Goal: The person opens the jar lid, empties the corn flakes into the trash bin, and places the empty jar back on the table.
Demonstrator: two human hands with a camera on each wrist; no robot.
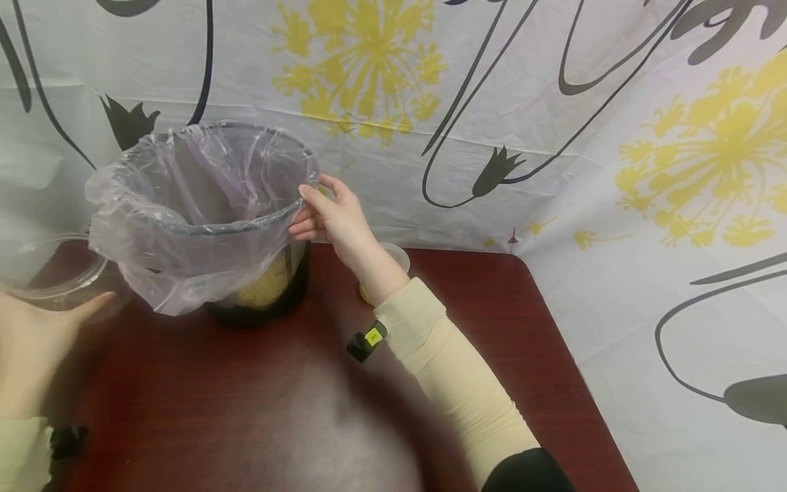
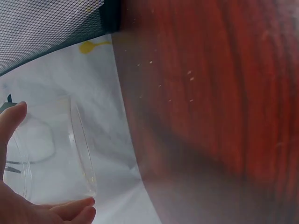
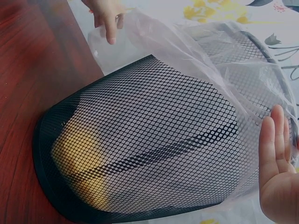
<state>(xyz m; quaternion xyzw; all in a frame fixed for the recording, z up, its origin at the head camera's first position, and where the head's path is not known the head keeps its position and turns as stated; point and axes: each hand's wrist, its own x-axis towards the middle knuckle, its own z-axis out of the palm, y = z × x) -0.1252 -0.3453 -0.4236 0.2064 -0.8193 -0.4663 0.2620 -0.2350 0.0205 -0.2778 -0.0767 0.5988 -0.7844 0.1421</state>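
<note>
A black mesh wastebasket [image 1: 299,270] stands at the back left of the table, lined with a translucent pinkish plastic bag [image 1: 190,260] folded over its rim. Yellowish contents [image 3: 84,158] show through the lower mesh in the right wrist view. My right hand [image 1: 338,219] pinches the basket's right rim and the bag edge, thumb on top and fingers along the outside. At the far left, my left hand [image 1: 37,342], blurred, grips a clear plastic tub [image 2: 58,154] between thumb and fingers. The tub is on its side in the left wrist view, with a few crumbs at its rim.
Behind my right wrist is a clear cup [image 1: 398,255] with something yellow low down, partly hidden. Small crumbs [image 2: 190,78] dot the dark red table [image 1: 277,410]. A white cloth with floral print [image 1: 393,191] hangs behind and to the right of the table.
</note>
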